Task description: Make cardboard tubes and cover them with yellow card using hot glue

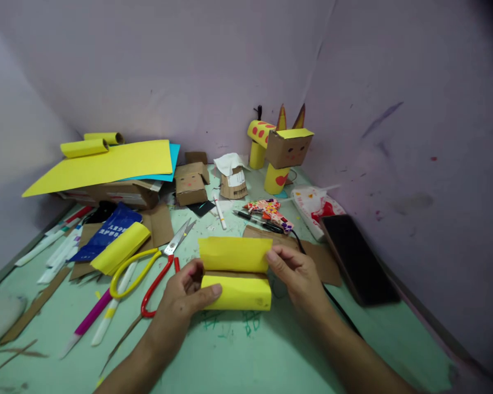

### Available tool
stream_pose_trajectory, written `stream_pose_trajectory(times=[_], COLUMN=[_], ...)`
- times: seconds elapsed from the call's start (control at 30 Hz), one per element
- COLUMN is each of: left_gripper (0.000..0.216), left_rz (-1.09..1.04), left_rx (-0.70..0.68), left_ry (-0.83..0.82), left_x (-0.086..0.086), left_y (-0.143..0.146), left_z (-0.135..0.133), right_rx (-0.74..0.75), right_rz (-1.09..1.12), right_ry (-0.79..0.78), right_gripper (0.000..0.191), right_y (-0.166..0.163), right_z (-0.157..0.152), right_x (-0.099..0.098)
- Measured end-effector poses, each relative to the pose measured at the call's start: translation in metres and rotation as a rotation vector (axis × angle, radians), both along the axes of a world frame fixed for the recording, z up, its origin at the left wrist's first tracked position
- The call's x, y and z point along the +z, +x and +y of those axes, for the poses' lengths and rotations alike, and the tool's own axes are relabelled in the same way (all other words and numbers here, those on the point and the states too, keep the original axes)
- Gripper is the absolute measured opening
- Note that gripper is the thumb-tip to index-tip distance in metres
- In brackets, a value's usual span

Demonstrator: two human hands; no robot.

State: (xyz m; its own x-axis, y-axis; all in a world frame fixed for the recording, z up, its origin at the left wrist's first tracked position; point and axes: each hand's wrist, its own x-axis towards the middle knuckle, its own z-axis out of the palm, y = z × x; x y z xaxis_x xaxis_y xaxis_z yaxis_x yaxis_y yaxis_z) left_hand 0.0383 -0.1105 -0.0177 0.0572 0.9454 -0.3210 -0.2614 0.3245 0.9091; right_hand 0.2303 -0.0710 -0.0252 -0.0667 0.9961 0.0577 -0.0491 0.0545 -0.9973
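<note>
Low over the table, my left hand (191,293) grips the left end of a cardboard tube (236,293) partly wrapped in yellow paper, its thumb lying on the front. A brown strip of bare cardboard shows along the top. Behind that strip the loose flap of yellow paper (236,254) stands up. My right hand (298,273) pinches the flap's right edge between thumb and fingers. Left of my left hand lie scissors (168,254) with yellow and red handles, blades apart, beside a curled yellow paper piece (123,249).
A cardboard animal (290,150) with yellow tube legs stands at the back. Yellow sheets (107,164) and tubes rest on a box at back left. A patterned glue gun (271,213), its black cord, a pen (258,221) and a phone (359,260) lie right. Several markers (63,249) lie left.
</note>
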Motion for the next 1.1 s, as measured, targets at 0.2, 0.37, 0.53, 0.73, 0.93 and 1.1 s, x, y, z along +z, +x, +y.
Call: stream_pose_trajectory(times=[0.2,0.37,0.53,0.73,0.93,1.1], left_gripper=[0.052,0.051,0.044,0.049,0.049,0.065], left_rz=[-0.057,-0.006,0.054,0.062,0.063,0.046], left_rx=[0.077,0.088,0.079,0.071,0.146,0.203], left_ry=[-0.09,-0.211,-0.278,-0.319,-0.383,-0.434], left_x=[0.002,0.001,0.003,0.003,0.002,0.008], left_y=[0.009,0.012,0.007,0.006,0.001,-0.008], left_z=[0.0,0.0,0.005,0.006,0.011,0.017], right_rx=[0.071,0.024,-0.026,-0.042,-0.072,-0.203], right_rz=[0.052,0.055,0.014,-0.159,-0.379,-0.913], right_ry=[-0.142,-0.241,-0.348,-0.391,-0.252,-0.131], right_gripper=[0.03,0.027,0.028,0.031,0.037,0.031], right_y=[-0.003,-0.002,-0.003,-0.006,0.019,0.047], right_z=[0.0,-0.001,0.002,0.006,0.018,0.072], right_x=[0.0,-0.001,-0.002,0.001,0.019,0.028])
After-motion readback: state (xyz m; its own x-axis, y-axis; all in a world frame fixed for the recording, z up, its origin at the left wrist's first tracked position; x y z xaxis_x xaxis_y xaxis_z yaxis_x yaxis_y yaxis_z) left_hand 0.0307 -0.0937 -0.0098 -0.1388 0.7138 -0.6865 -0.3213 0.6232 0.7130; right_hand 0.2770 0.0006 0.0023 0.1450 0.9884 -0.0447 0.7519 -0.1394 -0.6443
